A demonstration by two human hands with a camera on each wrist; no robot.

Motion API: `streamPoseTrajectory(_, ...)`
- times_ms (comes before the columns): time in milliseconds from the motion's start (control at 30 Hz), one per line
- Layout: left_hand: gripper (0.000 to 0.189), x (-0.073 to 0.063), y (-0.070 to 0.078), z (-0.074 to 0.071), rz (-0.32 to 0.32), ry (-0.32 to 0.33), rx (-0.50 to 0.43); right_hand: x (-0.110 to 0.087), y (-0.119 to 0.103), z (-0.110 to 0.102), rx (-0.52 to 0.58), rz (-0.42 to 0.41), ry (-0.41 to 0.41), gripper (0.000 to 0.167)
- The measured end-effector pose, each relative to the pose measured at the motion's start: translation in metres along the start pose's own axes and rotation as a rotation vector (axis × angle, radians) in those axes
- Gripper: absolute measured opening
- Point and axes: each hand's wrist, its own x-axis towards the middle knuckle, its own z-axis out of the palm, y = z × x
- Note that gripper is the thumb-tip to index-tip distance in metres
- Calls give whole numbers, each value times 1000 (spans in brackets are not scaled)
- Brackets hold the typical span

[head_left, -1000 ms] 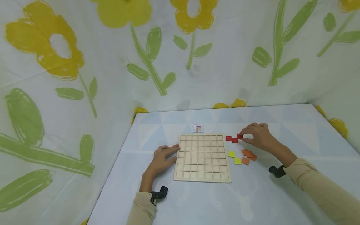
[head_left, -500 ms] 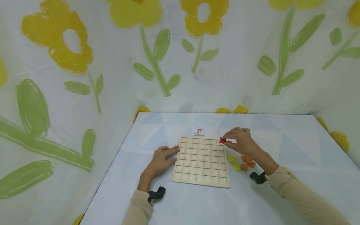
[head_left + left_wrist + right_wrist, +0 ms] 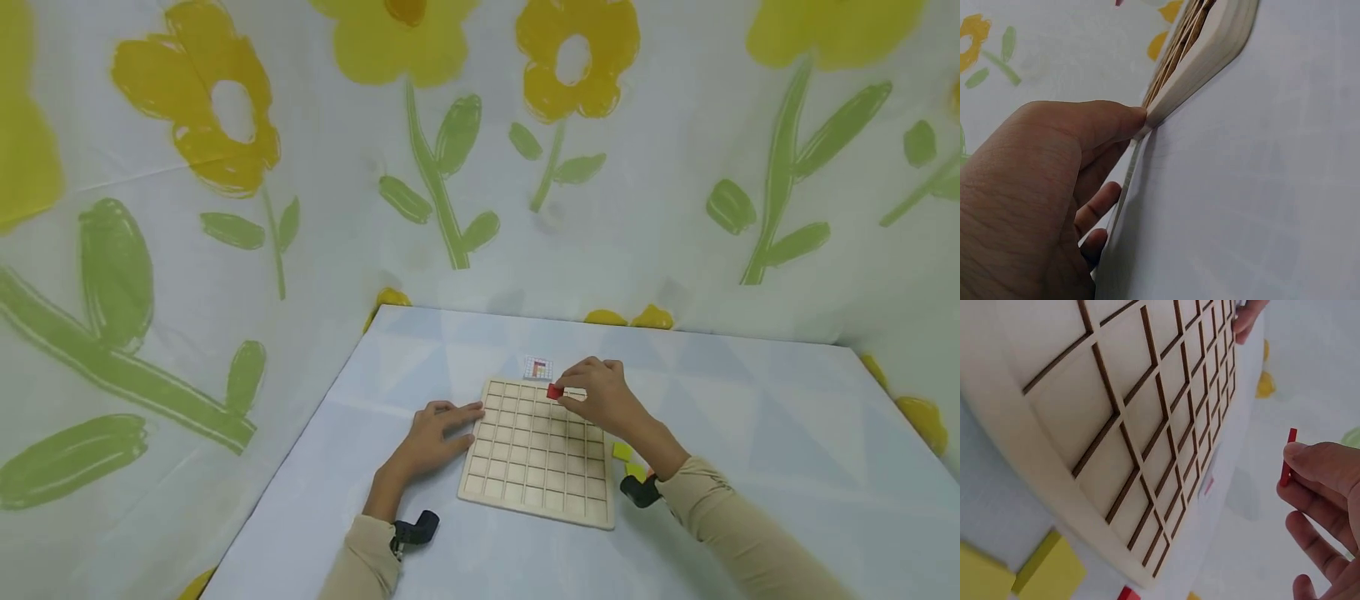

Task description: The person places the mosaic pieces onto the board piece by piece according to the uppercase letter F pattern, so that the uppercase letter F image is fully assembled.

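A wooden grid board [image 3: 536,454] with square recesses lies on the table. My right hand [image 3: 603,396] pinches a red square tile [image 3: 554,391] between thumb and fingers, above the board's far edge. In the right wrist view the tile [image 3: 1289,456] is seen edge-on, apart from the board. At the board's left edge rests my left hand [image 3: 431,437], thumb and fingers extended against the side; in the left wrist view its thumb [image 3: 1110,120] touches the rim. A small printed card [image 3: 537,368] with a coloured grid pattern lies just beyond the board.
Yellow tiles [image 3: 622,452] lie right of the board, with orange ones mostly hidden behind the right wrist. Another red tile [image 3: 1127,594] shows near the board's corner in the right wrist view. A flower-patterned cloth [image 3: 637,192] hangs behind the table.
My right hand has picked up a red tile from the right of the board and carried it left over the far edge. The left hand stays at the board's side. The head view has shifted.
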Motion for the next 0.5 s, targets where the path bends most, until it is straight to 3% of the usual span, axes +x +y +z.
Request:
streamPoseTrajectory(200, 43, -5, 1, 4, 17, -30, 14, -3, -8, 13, 15, 5, -10, 24)
streamPoseTrajectory(500, 45, -1, 2, -1, 23, -4, 22, 16, -14, 22, -21, -14, -49, 22)
